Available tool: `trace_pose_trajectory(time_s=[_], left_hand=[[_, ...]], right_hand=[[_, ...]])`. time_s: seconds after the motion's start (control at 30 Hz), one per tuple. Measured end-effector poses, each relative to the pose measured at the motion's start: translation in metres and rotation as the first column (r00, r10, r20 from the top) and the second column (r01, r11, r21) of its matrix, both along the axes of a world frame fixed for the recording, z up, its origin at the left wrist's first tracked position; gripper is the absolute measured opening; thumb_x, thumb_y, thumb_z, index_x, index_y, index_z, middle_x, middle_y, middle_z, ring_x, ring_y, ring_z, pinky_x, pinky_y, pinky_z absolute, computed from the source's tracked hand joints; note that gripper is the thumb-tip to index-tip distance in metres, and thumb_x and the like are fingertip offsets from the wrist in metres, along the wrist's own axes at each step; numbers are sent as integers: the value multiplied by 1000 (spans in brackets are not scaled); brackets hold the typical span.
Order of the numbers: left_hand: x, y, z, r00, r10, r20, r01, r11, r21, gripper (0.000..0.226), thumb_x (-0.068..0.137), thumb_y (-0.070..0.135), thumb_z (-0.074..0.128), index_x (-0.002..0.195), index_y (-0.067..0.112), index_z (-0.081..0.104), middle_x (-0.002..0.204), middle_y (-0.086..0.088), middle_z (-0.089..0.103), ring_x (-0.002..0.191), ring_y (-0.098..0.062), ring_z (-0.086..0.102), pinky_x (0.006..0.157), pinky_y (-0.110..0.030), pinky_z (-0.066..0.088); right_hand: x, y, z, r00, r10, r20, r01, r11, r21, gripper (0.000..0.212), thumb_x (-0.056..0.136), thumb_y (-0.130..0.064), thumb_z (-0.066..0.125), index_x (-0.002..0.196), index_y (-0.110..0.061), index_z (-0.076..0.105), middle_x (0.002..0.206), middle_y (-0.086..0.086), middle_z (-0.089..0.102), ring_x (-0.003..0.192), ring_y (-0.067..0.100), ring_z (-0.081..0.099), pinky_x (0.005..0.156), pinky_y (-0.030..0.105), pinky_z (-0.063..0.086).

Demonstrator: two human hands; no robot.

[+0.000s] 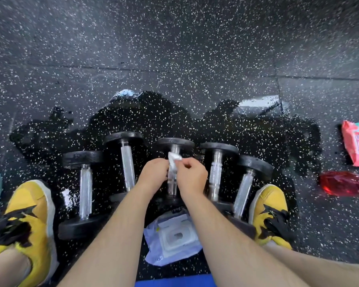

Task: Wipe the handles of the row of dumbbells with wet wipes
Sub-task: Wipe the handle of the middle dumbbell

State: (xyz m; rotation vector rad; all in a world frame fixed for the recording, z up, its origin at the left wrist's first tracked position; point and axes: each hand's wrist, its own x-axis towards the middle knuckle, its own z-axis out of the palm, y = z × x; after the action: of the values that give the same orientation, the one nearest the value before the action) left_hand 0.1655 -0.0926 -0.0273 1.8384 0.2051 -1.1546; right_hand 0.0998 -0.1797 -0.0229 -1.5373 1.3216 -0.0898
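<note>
Left hand point(153, 172) and right hand point(192, 172) are both curled, pinching a small wadded wipe point(174, 158) between them. It sits just above the handle point(172, 177) of the middle dumbbell point(175, 143), one of a row of five on the floor point(174, 59).

Risks: the wipe is bunched small, so it may cover little of the knurled handle or slip from the pinch. The floor under the row looks wet, so a dumbbell could roll when rubbed, or a shoe point(267, 210) could slide.

Pack point(174, 237) between the feet has its flap open, contents unclear. Pink pack point(356, 146) at far right looks shut. Red bottle point(344, 183) near it: can't tell what's inside.
</note>
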Motion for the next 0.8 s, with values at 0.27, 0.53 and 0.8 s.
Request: trace_pose_trajectory(time_s=[0.27,0.53,0.8], left_hand=[[-4,2,-12,996,30,79,-33,999,30,62,86,64,42,89,10,73,89,-9,76,92,-33,72,89,-50,58],[-8,-16,-1,927,62,369,-161,956,243,38,98,46,49,87,13,65,79,-2,68,77,-23,64,65,-36,49],[-29,-12,-13,778,-17,628,-78,989,124,25,100,24,54,101,16,78,114,8,65,106,-7,57,89,-15,41]], right_hand=[[11,-3,-5,999,47,23,-46,998,-31,11,87,-15,71,76,-15,71,90,-4,66,79,8,60,68,14,43],[22,-1,-9,973,220,69,-210,969,-133,12,91,-10,65,89,-1,73,93,-4,52,74,-5,55,65,9,39],[-16,3,-20,951,283,128,-252,944,-213,19,94,-22,66,106,-29,79,98,-13,63,91,1,59,81,14,46]])
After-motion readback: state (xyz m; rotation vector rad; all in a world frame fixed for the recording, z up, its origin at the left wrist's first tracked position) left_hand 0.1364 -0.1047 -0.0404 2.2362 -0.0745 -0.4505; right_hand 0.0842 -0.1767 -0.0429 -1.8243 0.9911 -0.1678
